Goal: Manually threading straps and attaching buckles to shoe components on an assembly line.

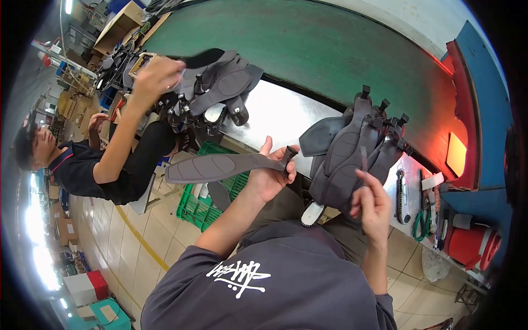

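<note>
Now left hand [270, 175] grip pinching grey padded strap [220, 166]; right hand [373, 204] grip pinching thin strip [364, 158].

free: bare shiny metal worktop [275, 113] strip between the two piles, open to reach | blocked right: heap of grey moulded rubber strap pieces [352, 148] | blocked left: second grey heap [220, 88] with a co-worker's hand [157, 77] on it | below: green plastic crate [212, 201] fills the floor gap | right edge: tools [418, 203] crowd the worktop
</note>
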Tool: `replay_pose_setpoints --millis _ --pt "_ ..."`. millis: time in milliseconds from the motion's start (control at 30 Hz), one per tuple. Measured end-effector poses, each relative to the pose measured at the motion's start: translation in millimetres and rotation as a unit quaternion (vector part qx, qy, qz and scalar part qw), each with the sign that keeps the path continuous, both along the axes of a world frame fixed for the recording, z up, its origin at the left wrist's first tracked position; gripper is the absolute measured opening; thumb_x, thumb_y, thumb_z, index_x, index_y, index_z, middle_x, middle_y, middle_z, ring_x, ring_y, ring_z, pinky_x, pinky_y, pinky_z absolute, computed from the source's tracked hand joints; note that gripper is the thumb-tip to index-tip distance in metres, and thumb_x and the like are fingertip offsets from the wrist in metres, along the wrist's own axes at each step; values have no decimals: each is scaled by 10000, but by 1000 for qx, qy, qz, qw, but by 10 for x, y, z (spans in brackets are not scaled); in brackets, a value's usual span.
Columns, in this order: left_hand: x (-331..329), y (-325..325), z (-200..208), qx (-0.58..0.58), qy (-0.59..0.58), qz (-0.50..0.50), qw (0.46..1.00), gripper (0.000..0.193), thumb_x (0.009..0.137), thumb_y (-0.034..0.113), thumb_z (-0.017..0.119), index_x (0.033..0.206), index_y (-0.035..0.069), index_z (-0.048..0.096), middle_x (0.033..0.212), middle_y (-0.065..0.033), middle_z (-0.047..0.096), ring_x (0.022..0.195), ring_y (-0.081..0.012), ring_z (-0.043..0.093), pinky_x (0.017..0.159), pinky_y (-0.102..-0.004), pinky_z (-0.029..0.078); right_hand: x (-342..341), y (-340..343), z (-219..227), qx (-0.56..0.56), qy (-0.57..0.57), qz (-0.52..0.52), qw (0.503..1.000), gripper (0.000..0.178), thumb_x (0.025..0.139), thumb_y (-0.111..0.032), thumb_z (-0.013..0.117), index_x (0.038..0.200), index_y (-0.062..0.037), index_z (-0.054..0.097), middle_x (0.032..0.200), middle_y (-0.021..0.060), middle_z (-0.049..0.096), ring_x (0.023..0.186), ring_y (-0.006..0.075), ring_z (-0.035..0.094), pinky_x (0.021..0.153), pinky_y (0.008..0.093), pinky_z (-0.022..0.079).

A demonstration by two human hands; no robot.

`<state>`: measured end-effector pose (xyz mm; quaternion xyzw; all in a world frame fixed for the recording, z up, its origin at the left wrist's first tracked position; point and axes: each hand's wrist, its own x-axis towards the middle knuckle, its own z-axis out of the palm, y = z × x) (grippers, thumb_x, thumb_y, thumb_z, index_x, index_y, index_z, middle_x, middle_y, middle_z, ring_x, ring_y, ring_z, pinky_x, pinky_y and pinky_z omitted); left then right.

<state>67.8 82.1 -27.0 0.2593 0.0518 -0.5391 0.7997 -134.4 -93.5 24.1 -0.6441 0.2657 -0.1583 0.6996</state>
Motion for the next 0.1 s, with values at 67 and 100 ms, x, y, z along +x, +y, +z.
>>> replay_pose_setpoints --millis 67,100 --pt "-45 -11 17 40 -61 -22 997 678 946 634 293 1182 69 584 711 -76 622 614 -201 597 619 -275 502 139 141 -6 -2 -23 67 997 392 982 -96 442 1373 -93 473 680 -14 522 550 43 485 518 180 410" --pt "-58 -5 29 52 -76 -32 995 691 946 638 281 1219 74 573 714 -74 624 626 -198 598 623 -273 502 203 182 -50 -14 -36 102 994 433 983 -107 448 1415 -122 438 673 -8 525 555 57 491 538 193 427"
